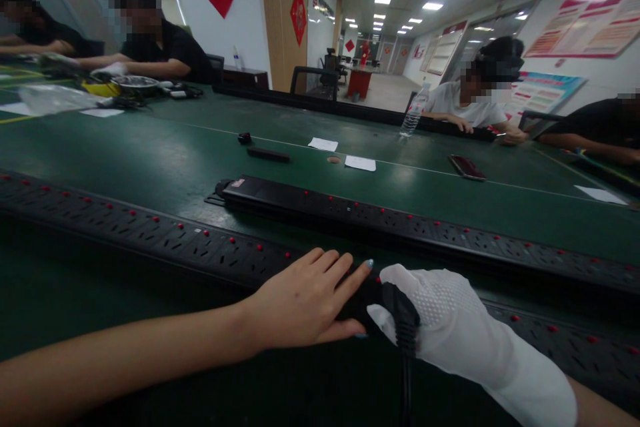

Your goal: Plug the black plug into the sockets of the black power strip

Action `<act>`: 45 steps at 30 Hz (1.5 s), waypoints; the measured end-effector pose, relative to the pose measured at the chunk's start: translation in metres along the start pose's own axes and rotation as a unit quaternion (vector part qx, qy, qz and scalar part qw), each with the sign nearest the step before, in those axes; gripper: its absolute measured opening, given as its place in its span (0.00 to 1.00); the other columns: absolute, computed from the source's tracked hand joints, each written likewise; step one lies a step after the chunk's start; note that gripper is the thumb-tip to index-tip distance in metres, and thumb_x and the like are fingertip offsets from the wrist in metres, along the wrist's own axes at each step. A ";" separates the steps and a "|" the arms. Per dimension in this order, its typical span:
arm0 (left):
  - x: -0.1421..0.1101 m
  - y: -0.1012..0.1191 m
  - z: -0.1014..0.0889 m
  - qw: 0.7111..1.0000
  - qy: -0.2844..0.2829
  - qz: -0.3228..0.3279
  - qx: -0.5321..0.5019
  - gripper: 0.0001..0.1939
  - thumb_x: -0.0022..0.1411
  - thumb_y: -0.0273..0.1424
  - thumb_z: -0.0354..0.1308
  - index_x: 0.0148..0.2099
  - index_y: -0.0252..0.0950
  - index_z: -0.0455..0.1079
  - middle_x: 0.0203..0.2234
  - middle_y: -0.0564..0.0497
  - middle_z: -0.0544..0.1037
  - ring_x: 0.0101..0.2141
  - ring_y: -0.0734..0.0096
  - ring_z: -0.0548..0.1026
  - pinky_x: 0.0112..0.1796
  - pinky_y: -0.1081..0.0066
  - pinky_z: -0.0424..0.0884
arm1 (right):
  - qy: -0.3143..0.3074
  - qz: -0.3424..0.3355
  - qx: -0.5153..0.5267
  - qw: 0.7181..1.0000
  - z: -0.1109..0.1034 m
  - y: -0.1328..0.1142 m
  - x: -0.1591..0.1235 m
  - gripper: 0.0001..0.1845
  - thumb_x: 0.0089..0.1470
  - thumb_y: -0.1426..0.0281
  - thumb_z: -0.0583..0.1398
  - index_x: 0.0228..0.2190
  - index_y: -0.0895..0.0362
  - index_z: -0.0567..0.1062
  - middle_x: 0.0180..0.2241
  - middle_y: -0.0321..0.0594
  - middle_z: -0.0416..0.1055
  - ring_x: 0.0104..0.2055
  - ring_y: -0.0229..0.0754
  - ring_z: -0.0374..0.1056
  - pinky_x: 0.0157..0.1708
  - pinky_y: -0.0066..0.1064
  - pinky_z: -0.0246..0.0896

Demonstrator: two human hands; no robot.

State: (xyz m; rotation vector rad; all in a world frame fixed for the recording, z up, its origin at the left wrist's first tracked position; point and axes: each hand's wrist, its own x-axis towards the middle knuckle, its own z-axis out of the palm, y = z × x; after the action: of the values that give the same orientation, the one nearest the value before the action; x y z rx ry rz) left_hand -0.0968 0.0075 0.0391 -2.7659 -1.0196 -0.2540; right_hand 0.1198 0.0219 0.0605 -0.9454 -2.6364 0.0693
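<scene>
A long black power strip [170, 233] with a row of sockets and small red buttons lies across the table in front of me. My left hand [305, 300], bare, grips it from above, its fingers over the top and the thumb on the near side. Just right of it, my right hand [450, 313], in a white dotted glove, holds a black power plug [400, 310] against the strip. The plug's cable [407, 380] hangs down toward me. Whether its pins sit in a socket is hidden.
Behind lies a second black power strip [400, 220]. Farther back are a dark bar [269, 155], paper slips [360, 163], a phone [467, 167] and a water bottle [412, 117]. Several people sit around the green table [200, 140]; a plastic bag [55, 100] lies at far left.
</scene>
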 end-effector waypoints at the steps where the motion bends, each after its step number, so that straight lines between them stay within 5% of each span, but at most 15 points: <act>1: 0.000 0.000 0.000 1.000 -0.001 0.001 -0.001 0.34 0.63 0.49 0.34 0.60 0.28 0.51 0.50 0.38 0.66 0.46 0.55 0.67 0.43 0.58 0.65 | -0.005 0.003 -0.004 1.000 0.000 0.000 0.000 0.10 0.55 0.62 0.53 0.32 0.57 0.66 0.24 0.35 0.67 0.24 0.34 0.62 0.23 0.25 0.51; 45: 0.000 -0.001 0.002 1.000 -0.002 0.001 -0.001 0.33 0.63 0.49 0.36 0.61 0.29 0.51 0.50 0.38 0.66 0.47 0.54 0.66 0.44 0.58 0.64 | -0.019 0.010 -0.017 1.000 0.000 0.001 0.000 0.10 0.54 0.62 0.54 0.32 0.56 0.65 0.24 0.34 0.66 0.23 0.35 0.62 0.23 0.26 0.52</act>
State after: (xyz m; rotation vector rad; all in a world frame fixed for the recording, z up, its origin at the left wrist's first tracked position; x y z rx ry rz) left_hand -0.0974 0.0088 0.0373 -2.7693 -1.0171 -0.2497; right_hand 0.1201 0.0224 0.0606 -0.9925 -2.6708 0.0481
